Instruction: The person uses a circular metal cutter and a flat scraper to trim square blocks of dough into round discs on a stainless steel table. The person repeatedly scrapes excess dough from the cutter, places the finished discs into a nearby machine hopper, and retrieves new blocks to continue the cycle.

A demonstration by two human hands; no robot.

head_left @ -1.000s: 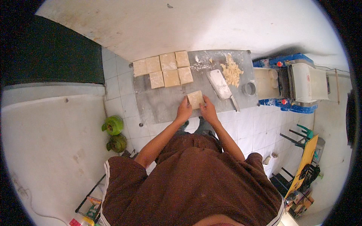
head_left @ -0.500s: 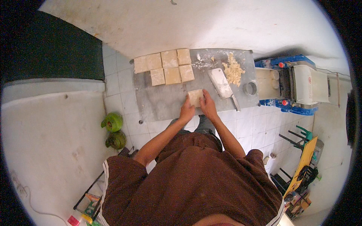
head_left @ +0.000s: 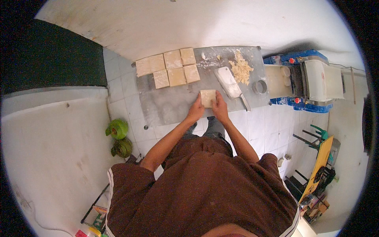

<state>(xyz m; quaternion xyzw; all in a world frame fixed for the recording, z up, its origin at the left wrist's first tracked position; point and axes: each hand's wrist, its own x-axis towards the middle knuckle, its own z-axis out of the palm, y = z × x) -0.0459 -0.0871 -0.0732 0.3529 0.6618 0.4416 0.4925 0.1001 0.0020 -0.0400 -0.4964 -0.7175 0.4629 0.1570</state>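
Both hands were busy here, the left hand [head_left: 195, 109] at eight o'clock, the right hand [head_left: 220, 108] at four, pressed onto a pale dough square [head_left: 208, 98] between them, near the metal table [head_left: 162, 108]'s front edge; whether it touched the metal, no telling. At two o'clock the cleaver [head_left: 229, 83] lay flat, unheld, with a metal ring [head_left: 254, 87] beyond. Up at ten to eleven, seven floury squares [head_left: 176, 76] sat in two rows: seven laid out, by the look, one in hand and apart. Between one and two, scraps [head_left: 241, 69] lay heaped, and far out at three, a machine [head_left: 319, 81]!
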